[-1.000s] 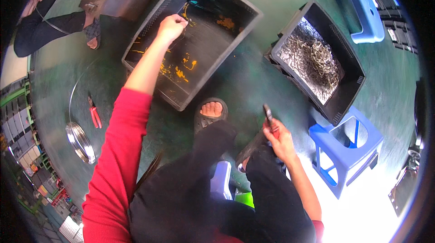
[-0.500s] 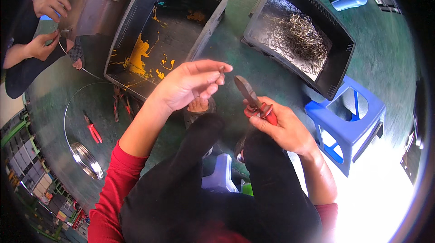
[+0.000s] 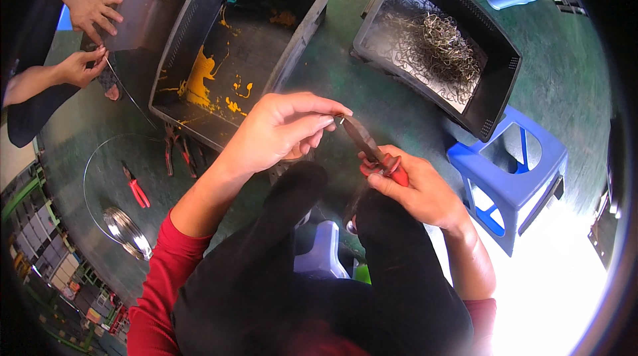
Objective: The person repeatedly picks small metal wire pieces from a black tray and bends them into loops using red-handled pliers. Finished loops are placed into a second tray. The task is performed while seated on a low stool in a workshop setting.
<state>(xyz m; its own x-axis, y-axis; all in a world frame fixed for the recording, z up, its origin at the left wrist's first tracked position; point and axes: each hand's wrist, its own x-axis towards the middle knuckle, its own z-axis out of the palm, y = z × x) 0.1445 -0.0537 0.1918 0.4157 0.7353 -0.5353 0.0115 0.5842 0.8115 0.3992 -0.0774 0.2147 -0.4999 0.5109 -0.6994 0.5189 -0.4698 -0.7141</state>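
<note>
My right hand (image 3: 420,191) is closed round the red handles of a pair of pliers (image 3: 362,138), whose dark jaws point up and to the left. In my left hand (image 3: 269,130), thumb and forefinger pinch a small piece of metal wire (image 3: 340,118), mostly hidden by the fingertips. Its end meets the tip of the pliers' jaws, or lies just beside it; which one I cannot tell. Beyond my hands to the right, many small bent wire pieces (image 3: 446,44) lie heaped in a black crate (image 3: 425,113) with a white liner.
Another black crate (image 3: 266,84), stained yellow, stands at the far left. Red-handled pliers (image 3: 137,190) and a wire coil (image 3: 126,231) lie on the green floor. A blue stool (image 3: 512,177) stands at right. At upper left, another person's hands (image 3: 83,67) hold wire.
My left hand has moved slightly right, bringing the wire piece to the pliers' tip. My right hand has barely moved. The other person's hands have shifted right and closer together.
</note>
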